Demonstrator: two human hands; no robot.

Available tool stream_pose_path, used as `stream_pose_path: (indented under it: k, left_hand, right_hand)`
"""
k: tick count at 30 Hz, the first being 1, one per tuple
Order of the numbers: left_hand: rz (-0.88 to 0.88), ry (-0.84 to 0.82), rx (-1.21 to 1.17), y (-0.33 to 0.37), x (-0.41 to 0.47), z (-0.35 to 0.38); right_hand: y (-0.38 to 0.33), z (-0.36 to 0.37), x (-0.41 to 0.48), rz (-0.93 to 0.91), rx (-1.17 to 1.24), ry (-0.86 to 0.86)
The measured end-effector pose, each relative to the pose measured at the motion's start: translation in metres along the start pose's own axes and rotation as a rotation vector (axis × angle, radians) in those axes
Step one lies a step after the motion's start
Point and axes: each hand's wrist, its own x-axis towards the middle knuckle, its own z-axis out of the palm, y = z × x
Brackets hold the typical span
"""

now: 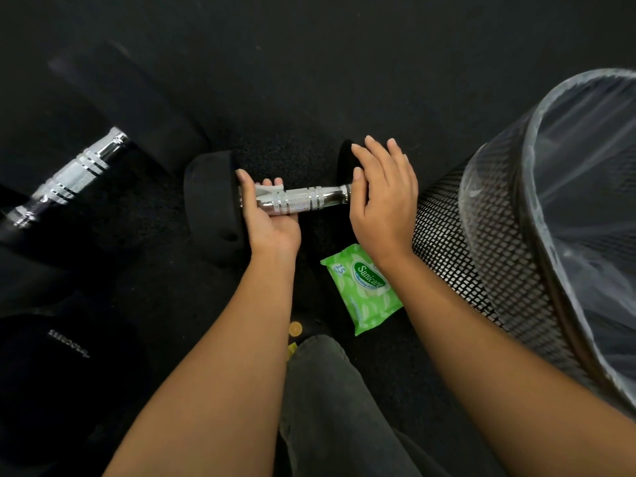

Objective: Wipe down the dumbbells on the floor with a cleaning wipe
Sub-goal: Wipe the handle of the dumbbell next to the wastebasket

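Note:
A small dumbbell (303,201) with black heads and a chrome knurled handle lies across the dark floor in front of me. My left hand (268,215) cups the handle's left end from below, pressing a white cleaning wipe (266,191) against it. My right hand (382,197) rests flat, fingers spread, over the dumbbell's right head, steadying it. A larger dumbbell (75,173) with a chrome handle lies at the left.
A green pack of wipes (364,287) lies on the floor below my right hand. A black mesh waste bin (499,235) with a clear liner stands at the right. Another black weight head (65,366) sits at lower left. My trouser leg (327,390) is at the bottom centre.

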Motion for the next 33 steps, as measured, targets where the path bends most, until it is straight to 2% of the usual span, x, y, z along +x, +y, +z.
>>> stream_pose_path:
  k: [6, 15, 20, 26, 29, 33]
  left_hand:
    - [-0.031, -0.022, 0.118, -0.001, -0.012, -0.005]
    - [-0.017, 0.029, 0.114, 0.001, -0.026, 0.003]
    - [-0.100, 0.032, 0.120, 0.010, -0.028, 0.031]
    - [-0.247, 0.301, 0.360, 0.017, -0.015, 0.044]
    - [-0.235, 0.253, 0.389, 0.013, -0.005, 0.025]
    - [-0.144, 0.125, 0.263, 0.006, 0.002, 0.005]
  right_hand:
    - [-0.001, 0.000, 0.000, 0.004, -0.012, 0.014]
    - [-0.001, 0.001, -0.001, 0.008, -0.012, 0.008]
    - [-0.003, 0.000, -0.001, 0.023, -0.005, -0.001]
    - [-0.002, 0.001, -0.001, 0.035, -0.006, -0.014]
    - [-0.002, 0.000, -0.001, 0.030, -0.013, -0.016]
    - [-0.002, 0.000, -0.001, 0.025, -0.014, -0.012]
